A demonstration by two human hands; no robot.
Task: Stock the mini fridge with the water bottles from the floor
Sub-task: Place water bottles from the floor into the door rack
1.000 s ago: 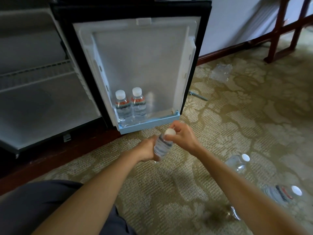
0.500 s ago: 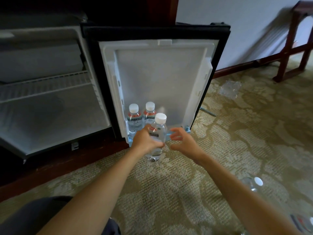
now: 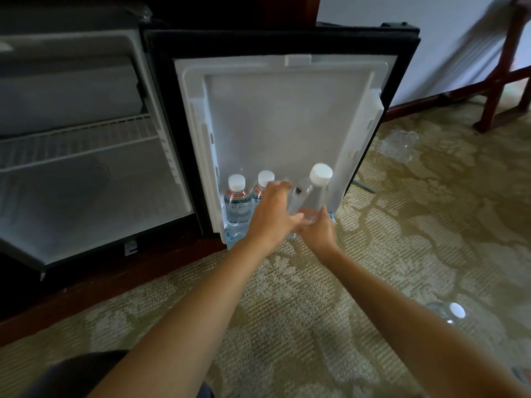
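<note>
The mini fridge door (image 3: 287, 116) stands open, its white inner side facing me. Two water bottles (image 3: 237, 199) with white caps stand upright at the left of the pale blue bottom door shelf (image 3: 230, 243). A third clear water bottle (image 3: 311, 193), tilted to the right, is held just above the shelf to the right of those two. My left hand (image 3: 270, 215) grips its lower body from the left. My right hand (image 3: 317, 229) holds it at the base. Another water bottle (image 3: 448, 311) lies on the carpet at the right, partly hidden by my right forearm.
The fridge interior (image 3: 86, 191) with a wire shelf (image 3: 71, 140) is open on the left. Crumpled clear plastic wrap (image 3: 399, 145) lies on the patterned carpet near the wall. Dark red wooden furniture legs (image 3: 500, 90) stand at the back right. My knee shows at the bottom left.
Both hands moved forward with the bottle, from above the carpet to the door shelf. The right hand went off the cap and then to the base. The bottle now tilts right.
</note>
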